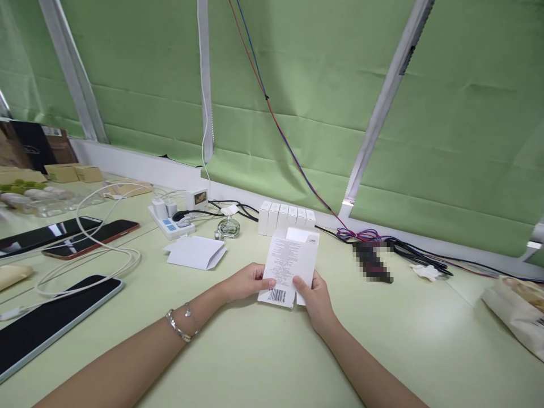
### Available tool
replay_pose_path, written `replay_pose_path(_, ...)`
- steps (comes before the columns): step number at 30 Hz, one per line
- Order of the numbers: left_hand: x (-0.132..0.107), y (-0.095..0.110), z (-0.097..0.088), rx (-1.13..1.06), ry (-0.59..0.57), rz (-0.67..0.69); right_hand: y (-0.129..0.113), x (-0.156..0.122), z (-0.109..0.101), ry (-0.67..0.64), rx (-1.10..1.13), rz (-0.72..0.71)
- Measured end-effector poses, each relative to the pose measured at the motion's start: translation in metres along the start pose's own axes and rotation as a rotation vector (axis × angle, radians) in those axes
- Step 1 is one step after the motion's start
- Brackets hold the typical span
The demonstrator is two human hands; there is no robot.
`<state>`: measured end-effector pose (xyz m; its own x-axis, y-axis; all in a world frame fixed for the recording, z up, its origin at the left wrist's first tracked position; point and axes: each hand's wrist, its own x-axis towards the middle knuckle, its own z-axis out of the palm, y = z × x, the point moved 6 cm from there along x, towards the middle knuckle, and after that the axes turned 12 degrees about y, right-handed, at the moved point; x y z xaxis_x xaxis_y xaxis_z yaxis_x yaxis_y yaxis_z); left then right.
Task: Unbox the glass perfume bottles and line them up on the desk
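The person's left hand [258, 280], with silver bracelets [178, 324] on the wrist behind it, is clamped on the lower left edge of a white carton [289, 262], thumb across the printed face. The right hand [318, 301] is clamped on the lower right edge, its thumb also in front, so the carton stands between the two hands, tilted, with small print and a barcode [277, 295] facing the person (whether its bottom edge touches the table cannot be told). Well to the left of the left hand lies a large dark-screened device [55, 323]; well to the right of the right hand sits a pale cloth bag [512, 317]. Beyond the left hand, a little leftward, rests a folded white sheet [193, 252], with a clear glass bottle [229, 228] past it and a power strip [172, 228] farther left. Straight beyond both hands, just behind the carton, stands a row of small white boxes [287, 216]. Farthest from the hands hang green blinds [297, 113], crossed by red and blue wires [293, 152].
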<state>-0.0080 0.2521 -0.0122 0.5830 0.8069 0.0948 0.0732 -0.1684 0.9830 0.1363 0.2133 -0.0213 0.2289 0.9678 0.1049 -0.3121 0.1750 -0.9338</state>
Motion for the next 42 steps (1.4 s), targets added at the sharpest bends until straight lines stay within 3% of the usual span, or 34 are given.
replay_pose_path(28, -0.001, 0.009, 0.0, 0.107, -0.011, 0.109, 0.001, -0.002, 0.001, 0.035, -0.091, 0.02)
replay_pose_path(35, -0.005, 0.025, -0.007, 0.491, 0.229, 0.262, 0.007, 0.002, -0.002, 0.062, -0.093, 0.042)
replay_pose_path(38, -0.006, 0.03, -0.007, 0.47, 0.278, 0.299, 0.01, 0.004, -0.004, 0.069, -0.081, 0.055)
replay_pose_path(42, -0.003, 0.021, -0.007, 0.346, 0.261, 0.228, 0.008, 0.004, -0.005, 0.076, -0.076, 0.069)
